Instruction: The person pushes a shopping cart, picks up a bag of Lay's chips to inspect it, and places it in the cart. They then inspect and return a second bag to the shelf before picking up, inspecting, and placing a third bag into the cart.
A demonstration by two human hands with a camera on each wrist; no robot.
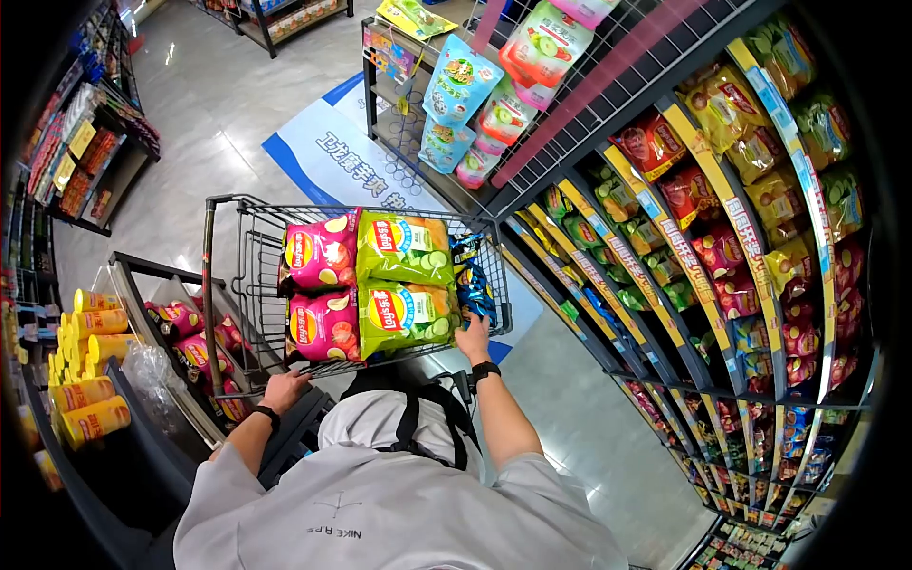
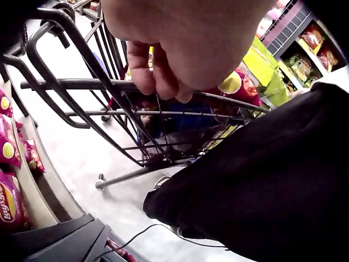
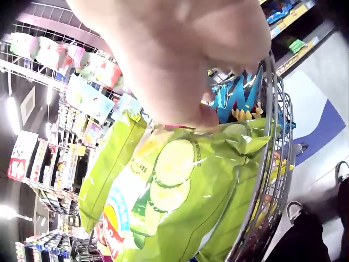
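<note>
A metal shopping cart (image 1: 249,228) stands before the person. In it lie two pink Lay's chip bags (image 1: 321,249) and two green Lay's chip bags (image 1: 407,318). My left hand (image 1: 285,389) grips the cart's near side rail (image 2: 60,84), with fingertips curled over it in the left wrist view. A shiny blue snack bag (image 1: 475,290) stands at the cart's right end. My right hand (image 1: 472,339) holds its near edge, thumb and fingers bent around it beside the green chip bag (image 3: 180,191). The palm hides part of this hold in the right wrist view.
Tall shelves of chip bags (image 1: 731,199) line the right side. Hanging pouches (image 1: 461,81) are on a wire rack ahead. To the left are a bin of pink chip bags (image 1: 195,347) and stacked yellow canisters (image 1: 95,413). A floor mat (image 1: 328,142) lies beyond the cart.
</note>
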